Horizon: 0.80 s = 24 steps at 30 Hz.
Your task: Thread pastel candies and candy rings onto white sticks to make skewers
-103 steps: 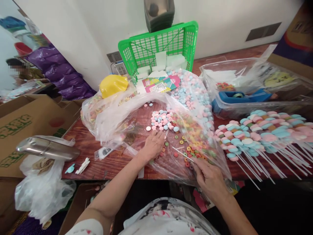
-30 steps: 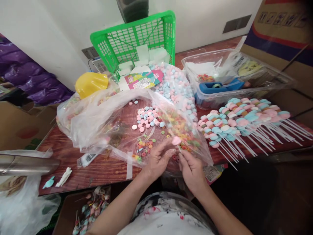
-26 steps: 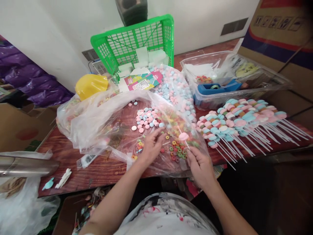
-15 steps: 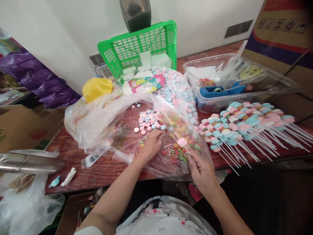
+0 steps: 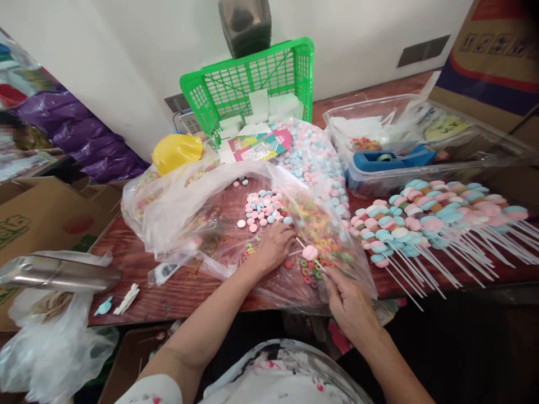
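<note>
Record pink on the candy, white on its stick. Read red and green in the rings; pink, blue and white in the pile. Note streaked red-brown on the table, green on the crate.

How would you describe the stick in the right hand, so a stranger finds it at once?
From the green basket at the back, come forward to the right hand at the table's near edge. It pinches a thin white stick. Unlike the sticks piled farther right, with long pastel rows, this one bears only a pink lump.
</note>
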Motion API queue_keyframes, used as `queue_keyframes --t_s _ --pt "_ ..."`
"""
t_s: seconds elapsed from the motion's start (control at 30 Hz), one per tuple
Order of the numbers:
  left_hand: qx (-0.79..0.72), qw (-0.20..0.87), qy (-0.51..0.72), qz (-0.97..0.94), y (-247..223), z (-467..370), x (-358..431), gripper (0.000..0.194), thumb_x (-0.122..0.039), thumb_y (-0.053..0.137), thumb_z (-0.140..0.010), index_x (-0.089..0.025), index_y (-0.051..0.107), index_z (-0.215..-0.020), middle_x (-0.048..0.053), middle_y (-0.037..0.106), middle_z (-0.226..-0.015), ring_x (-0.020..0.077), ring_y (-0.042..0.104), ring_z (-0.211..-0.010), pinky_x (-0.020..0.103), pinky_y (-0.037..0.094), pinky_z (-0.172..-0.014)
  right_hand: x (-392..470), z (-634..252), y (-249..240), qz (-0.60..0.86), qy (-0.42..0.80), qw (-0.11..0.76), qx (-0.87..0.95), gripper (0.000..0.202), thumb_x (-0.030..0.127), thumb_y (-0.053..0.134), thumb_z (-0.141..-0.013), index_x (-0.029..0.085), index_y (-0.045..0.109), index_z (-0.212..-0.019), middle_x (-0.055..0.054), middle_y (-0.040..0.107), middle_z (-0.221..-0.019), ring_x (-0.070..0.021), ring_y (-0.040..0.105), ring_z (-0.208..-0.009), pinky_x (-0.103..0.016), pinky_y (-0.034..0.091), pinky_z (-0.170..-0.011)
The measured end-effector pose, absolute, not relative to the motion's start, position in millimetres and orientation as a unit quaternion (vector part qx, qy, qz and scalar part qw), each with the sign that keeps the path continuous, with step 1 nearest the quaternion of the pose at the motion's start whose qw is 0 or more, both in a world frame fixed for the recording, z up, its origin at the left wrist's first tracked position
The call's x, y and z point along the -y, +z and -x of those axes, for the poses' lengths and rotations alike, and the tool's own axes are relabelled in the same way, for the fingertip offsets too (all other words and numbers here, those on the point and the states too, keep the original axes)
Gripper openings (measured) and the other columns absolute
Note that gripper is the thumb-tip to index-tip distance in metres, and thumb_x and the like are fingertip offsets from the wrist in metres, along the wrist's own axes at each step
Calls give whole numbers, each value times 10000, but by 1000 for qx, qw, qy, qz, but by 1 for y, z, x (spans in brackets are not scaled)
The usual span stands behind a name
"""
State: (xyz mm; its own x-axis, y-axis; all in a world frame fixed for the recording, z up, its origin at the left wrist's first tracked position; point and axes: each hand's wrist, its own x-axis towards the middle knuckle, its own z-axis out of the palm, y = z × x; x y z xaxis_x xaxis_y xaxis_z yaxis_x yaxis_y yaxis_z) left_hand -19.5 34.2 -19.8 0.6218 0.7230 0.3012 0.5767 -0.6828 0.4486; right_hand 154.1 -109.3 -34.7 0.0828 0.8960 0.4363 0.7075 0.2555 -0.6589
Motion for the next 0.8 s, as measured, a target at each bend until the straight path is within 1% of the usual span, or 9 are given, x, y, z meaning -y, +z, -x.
queue_keyframes --t_s 0.07,0.1,0.17,0.23,0.33,0.5,0.63,0.7,0.8 --pt "-376 239 308 -841 -16 19 -28 189 -142 543 -839 -172 721 -896 83 695 -901 196 588 -865 369 454 -840 109 -153 -36 601 96 421 672 255 228 428 -923 170 671 -873 -50 685 -645 -181 637 -533 -267 455 -516" --pt "-398 298 353 -792 -13 18 -25 166 -148 568 -822 -170 722 -878 69 702 -859 177 599 -802 347 471 -793 109 -153 -37 602 90 419 674 258 229 428 -922 171 674 -871 -51 689 -647 -182 639 -530 -266 450 -513" --pt "-438 435 438 -653 -4 15 -16 118 -196 647 -772 -162 725 -852 37 692 -751 131 583 -639 285 476 -642 110 -152 -38 601 84 417 677 265 231 427 -923 170 679 -871 -54 695 -653 -179 641 -529 -262 445 -513" --pt "-437 556 490 -510 5 11 -5 156 -243 734 -693 -152 725 -819 4 657 -649 85 524 -510 230 428 -514 110 -150 -39 601 83 417 677 267 238 433 -926 169 684 -868 -46 690 -637 -171 634 -512 -256 438 -509" --pt "-407 641 519 -392 14 8 10 227 -243 819 -580 -145 719 -759 -15 641 -594 67 518 -465 197 404 -460 112 -148 -39 598 92 418 678 262 250 450 -931 166 691 -871 -30 675 -604 -155 621 -487 -243 428 -498" --pt "-413 619 568 -352 8 10 16 235 -222 838 -543 -148 727 -736 -19 654 -592 54 519 -431 183 401 -434 114 -148 -37 586 95 430 681 241 240 469 -929 161 694 -892 -15 675 -610 -142 623 -494 -229 445 -516" --pt "-412 593 566 -398 -2 16 15 184 -224 813 -602 -171 740 -762 -18 664 -650 63 542 -449 201 432 -462 115 -147 -35 580 103 422 689 247 232 460 -929 165 695 -889 -19 683 -625 -144 628 -501 -227 453 -515" --pt "-412 557 564 -449 -5 18 18 152 -230 793 -645 -188 745 -783 -7 676 -719 76 559 -492 221 459 -492 115 -145 -36 577 109 412 697 257 235 453 -933 170 697 -885 -38 709 -670 -154 650 -532 -231 465 -529" --pt "-406 456 553 -567 -4 20 24 110 -206 783 -667 -209 761 -775 20 695 -788 121 610 -649 260 503 -622 115 -143 -40 582 110 397 701 271 237 443 -937 170 702 -889 -62 735 -724 -176 680 -575 -243 485 -551"
